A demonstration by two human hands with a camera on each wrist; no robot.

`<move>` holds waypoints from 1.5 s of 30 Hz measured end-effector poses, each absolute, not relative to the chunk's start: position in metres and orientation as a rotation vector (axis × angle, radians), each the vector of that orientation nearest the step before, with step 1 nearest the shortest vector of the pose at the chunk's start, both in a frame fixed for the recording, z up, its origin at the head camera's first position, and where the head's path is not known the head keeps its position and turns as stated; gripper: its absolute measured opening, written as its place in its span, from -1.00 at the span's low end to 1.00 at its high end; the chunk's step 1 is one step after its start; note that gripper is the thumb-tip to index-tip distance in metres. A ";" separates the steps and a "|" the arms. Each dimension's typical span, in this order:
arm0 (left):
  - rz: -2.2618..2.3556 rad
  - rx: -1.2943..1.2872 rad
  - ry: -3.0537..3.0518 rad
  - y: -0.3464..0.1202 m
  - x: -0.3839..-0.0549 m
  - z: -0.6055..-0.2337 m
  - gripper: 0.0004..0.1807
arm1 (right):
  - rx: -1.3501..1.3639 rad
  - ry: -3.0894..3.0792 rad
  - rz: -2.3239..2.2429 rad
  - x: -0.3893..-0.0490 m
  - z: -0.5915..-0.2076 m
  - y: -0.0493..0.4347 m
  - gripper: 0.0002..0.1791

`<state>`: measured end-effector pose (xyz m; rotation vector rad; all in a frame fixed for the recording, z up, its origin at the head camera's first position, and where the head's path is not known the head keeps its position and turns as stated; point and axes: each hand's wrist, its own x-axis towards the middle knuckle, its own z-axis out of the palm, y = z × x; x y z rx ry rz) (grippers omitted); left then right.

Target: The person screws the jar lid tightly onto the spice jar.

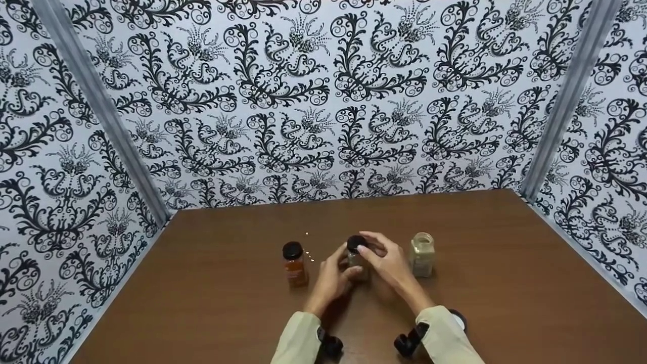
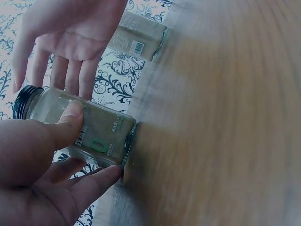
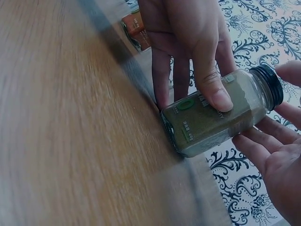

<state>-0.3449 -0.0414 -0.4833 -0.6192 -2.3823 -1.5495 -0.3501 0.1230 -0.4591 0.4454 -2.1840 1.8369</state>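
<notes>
A square glass jar of greenish-brown powder [image 3: 188,120] stands upright near the middle of the table, its black screw lid [image 1: 356,242] on top. My left hand [image 1: 329,280] grips the jar's body, the thumb laid across its label. At the lid, my right hand [image 1: 390,260] pinches with its thumb in front and fingers behind. To the right stands a similar jar of pale powder [image 1: 422,259], lidless, its mouth showing. Left of my hands, a jar of orange-red powder [image 1: 295,270] wears a black lid.
Small pale crumbs [image 1: 309,254] lie on the brown table [image 1: 212,293] beside the orange-red jar. A round white piece with a dark rim [image 1: 459,320] sits partly behind my right sleeve. Patterned walls [image 1: 303,126] enclose the table's back and sides.
</notes>
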 end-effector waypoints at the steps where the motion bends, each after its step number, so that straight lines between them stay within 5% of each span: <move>1: -1.536 -0.618 -2.391 -0.041 -0.345 -0.484 -0.31 | 0.454 -2.181 1.831 -0.350 -0.459 0.123 -0.61; 45: -1.441 -0.530 -2.469 -0.041 -0.343 -0.480 -0.28 | 0.452 -2.185 1.811 -0.349 -0.460 0.123 -0.59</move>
